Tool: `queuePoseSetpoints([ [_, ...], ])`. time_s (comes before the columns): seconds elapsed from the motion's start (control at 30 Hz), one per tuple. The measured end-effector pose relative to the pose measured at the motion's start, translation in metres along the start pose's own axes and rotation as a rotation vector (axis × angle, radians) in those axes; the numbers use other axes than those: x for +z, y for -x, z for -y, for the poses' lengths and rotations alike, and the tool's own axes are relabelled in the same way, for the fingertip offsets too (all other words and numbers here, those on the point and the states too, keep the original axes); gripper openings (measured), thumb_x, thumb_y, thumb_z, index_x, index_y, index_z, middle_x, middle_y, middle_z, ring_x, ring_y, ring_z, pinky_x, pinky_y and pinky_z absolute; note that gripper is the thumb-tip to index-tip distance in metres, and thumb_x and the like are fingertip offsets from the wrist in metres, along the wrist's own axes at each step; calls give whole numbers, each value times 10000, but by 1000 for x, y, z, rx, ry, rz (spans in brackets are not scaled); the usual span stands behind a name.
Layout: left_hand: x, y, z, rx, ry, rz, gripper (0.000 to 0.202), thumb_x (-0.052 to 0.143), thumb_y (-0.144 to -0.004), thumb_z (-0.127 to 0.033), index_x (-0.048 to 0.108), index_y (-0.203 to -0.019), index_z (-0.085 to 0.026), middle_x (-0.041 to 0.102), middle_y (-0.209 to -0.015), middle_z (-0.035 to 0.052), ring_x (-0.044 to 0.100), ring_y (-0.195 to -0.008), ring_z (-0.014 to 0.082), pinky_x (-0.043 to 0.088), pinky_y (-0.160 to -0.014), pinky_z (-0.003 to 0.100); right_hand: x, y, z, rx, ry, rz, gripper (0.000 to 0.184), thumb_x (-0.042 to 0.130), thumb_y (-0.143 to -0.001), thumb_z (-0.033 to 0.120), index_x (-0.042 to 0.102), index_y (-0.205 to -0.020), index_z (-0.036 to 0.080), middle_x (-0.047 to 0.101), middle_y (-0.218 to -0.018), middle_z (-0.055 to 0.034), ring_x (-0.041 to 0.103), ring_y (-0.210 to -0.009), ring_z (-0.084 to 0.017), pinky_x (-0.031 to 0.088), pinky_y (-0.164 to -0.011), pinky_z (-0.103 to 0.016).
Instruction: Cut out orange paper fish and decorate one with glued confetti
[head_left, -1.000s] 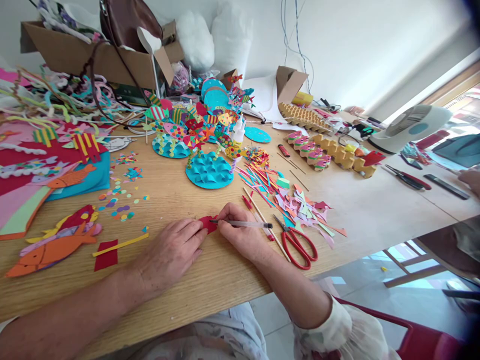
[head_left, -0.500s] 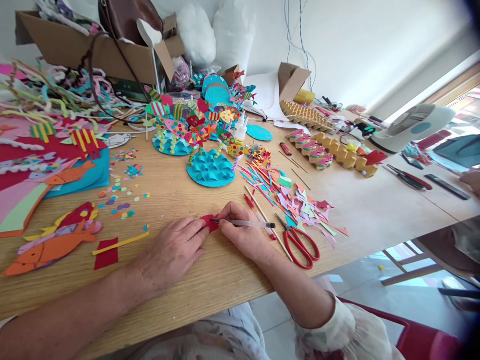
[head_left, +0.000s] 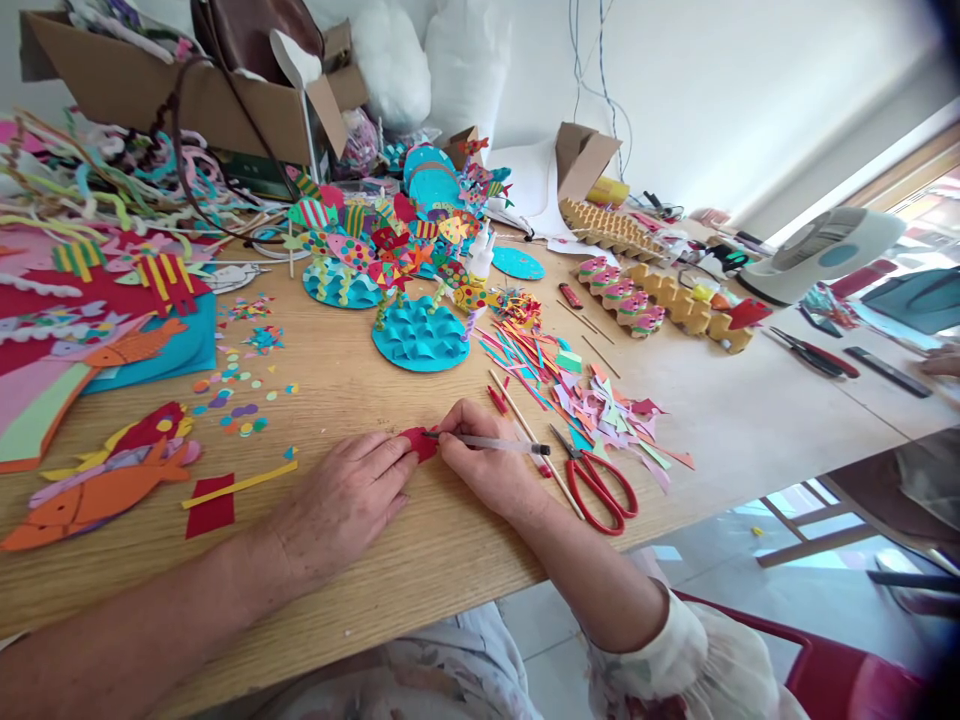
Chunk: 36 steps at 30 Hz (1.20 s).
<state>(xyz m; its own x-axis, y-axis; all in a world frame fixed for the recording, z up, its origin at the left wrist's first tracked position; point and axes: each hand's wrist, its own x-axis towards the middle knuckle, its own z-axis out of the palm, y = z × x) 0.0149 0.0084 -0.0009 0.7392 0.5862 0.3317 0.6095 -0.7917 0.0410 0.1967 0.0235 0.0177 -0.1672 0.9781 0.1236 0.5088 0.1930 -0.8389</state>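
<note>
While the left hand (head_left: 341, 505) lies flat on the table (head_left: 450, 565) in the lower middle of the frame, fingers apart and gripping nothing, its fingertips press down the left side of a small red paper piece (head_left: 415, 445). The right hand (head_left: 484, 465) sits just right of that piece, with thumb and fingertips closed on a clear pen (head_left: 499, 443). The pen's tip touches the red paper, and its barrel lies nearly level, pointing toward the right of the frame.

Both wrists cross the table's front edge, which runs on a slant from the lower left up toward the right middle. The red piece lies a little way in from it. Just right of the pen's back end lie red scissors (head_left: 598, 482), handles close to the front edge. A thin wooden skewer (head_left: 517, 420) runs slantwise between them and the right hand. Above the scissors spreads a scrap pile (head_left: 600, 405) of coloured offcuts.

Left of the left hand is a strip of bare wood, then a red rectangle (head_left: 210, 510) crossed by a yellow strip, then an orange fish cutout (head_left: 90, 495) at the lower left. Loose confetti dots (head_left: 236, 400) lie above these. Bare wood also separates the hands from a blue wavy disc (head_left: 420, 338) at centre. The widest bare stretch lies right of the scraps.
</note>
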Motion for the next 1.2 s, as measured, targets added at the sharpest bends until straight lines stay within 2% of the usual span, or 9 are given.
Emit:
queuePoseSetpoints([
  [0.27,0,0,0,-4,1,8,269,485,-832,-145,615,-1066,-114,648,-1076,98,566,-985,236,490,-859,381,-1,1,-1,16,-78,-9,94,461,-680,117,473,-633,197,485,-580,46,429,-515,-97,324,-467,-203],
  [0.4,0,1,0,-4,-2,-24,272,495,-825,-142,615,-1065,-104,651,-1068,103,568,-976,239,493,-853,381,-1,1,0,-5,-52,4,103,465,-669,109,471,-620,199,479,-567,47,422,-505,-99,321,-466,-208],
  [0.73,1,0,0,-20,27,4,284,471,-832,-139,607,-1080,-119,645,-1077,105,563,-979,237,493,-851,390,-1,1,1,-17,-21,30,110,466,-677,100,466,-630,200,473,-565,57,420,-497,-92,316,-458,-195],
  [0.9,2,0,0,-24,38,-30,282,431,-851,-144,614,-1064,-121,646,-1062,116,559,-973,245,490,-848,411,-2,2,1,-18,22,15,121,473,-674,92,467,-619,200,474,-552,61,414,-487,-87,319,-461,-194],
  [1.2,0,0,-1,-16,28,0,281,441,-846,-142,613,-1065,-104,647,-1047,121,564,-969,250,495,-854,417,-2,3,2,-6,-17,52,111,471,-665,101,461,-611,197,448,-538,66,391,-481,-81,304,-449,-187],
])
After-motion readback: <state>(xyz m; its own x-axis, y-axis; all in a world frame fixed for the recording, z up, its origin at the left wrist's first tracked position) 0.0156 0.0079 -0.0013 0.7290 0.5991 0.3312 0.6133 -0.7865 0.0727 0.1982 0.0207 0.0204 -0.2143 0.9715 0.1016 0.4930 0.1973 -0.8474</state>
